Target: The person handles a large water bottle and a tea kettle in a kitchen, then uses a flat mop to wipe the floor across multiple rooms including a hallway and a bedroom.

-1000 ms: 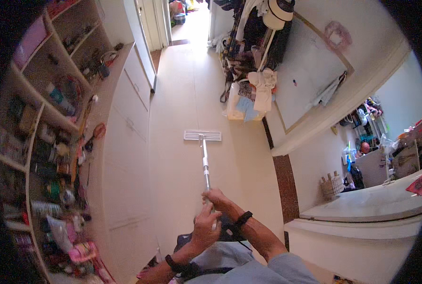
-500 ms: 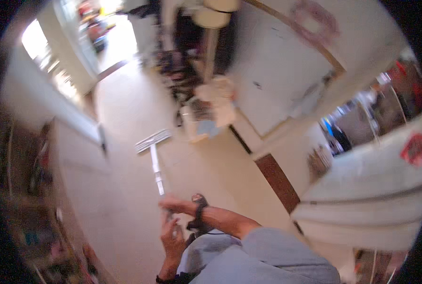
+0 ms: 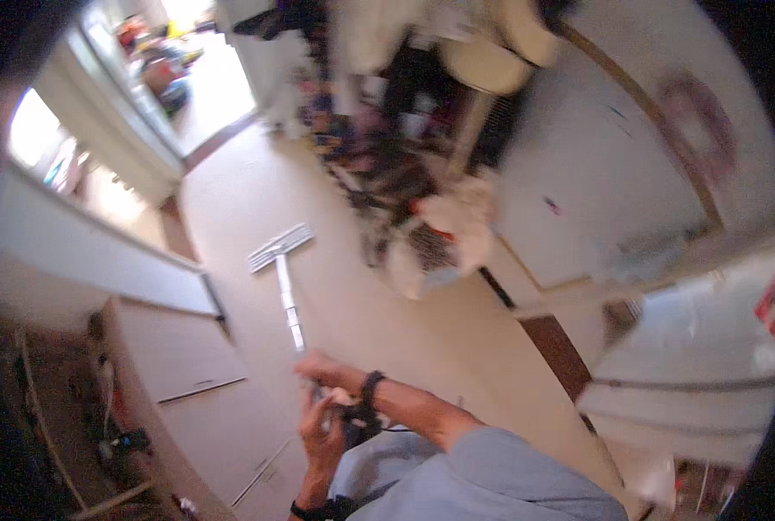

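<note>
A white flat mop (image 3: 288,291) reaches away from me, its wide ribbed head (image 3: 280,247) resting on the pale floor. My right hand (image 3: 333,375) is closed round the upper part of the handle, with a dark band at the wrist. Closer to my body, my left hand (image 3: 319,438) has its fingers curled about the handle's end, just below the right one. The grip end of the handle is mostly covered by both hands.
A white plastic bag (image 3: 422,256) and cluttered items stand right of the mop. Low cabinets (image 3: 179,347) line the left, beside open shelves (image 3: 53,417). A whiteboard (image 3: 596,182) and a pale covered surface (image 3: 691,365) are at the right. A bright doorway (image 3: 218,82) lies far ahead.
My view has swung left, so the bag and whiteboard appear farther right and more of the left cabinets shows. Both hands keep their hold on the mop, whose head has shifted only slightly.
</note>
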